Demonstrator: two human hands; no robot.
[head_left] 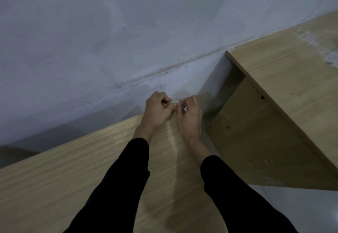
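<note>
Grey wall [91, 31] fills the upper frame above a wood panel [54, 187] at lower left. At centre, the left hand [157, 110] and right hand [190, 117] both pinch a small clear packet [174, 102] between them. Right stands a cabinet [283, 95].

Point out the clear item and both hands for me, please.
clear item [174, 101]: head view, strip showing between the fingers.
left hand [158, 111]: head view, back of the hand.
right hand [189, 117]: head view, back of the hand.
</note>
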